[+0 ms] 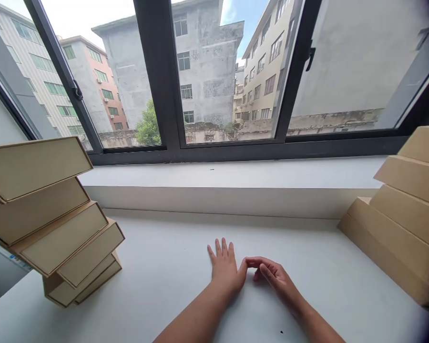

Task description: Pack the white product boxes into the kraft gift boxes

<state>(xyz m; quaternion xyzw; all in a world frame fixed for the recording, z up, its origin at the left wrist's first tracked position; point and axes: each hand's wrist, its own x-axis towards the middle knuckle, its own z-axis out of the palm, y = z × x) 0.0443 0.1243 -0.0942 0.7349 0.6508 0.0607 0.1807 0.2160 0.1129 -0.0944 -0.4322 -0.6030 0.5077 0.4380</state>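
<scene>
My left hand lies palm down on the white table, fingers spread and pointing toward the window, with nothing in it. Just to its right, my right hand is turned on its side with the fingers curved. Its index fingertip touches the thumb of my left hand, and its thumb stands apart from the fingers. No object shows in either hand.
Several tan boxes are stacked unevenly at the left. More brown boxes are piled at the right edge. Behind the table runs a white sill below a dark-framed window. A small black speck lies near the front.
</scene>
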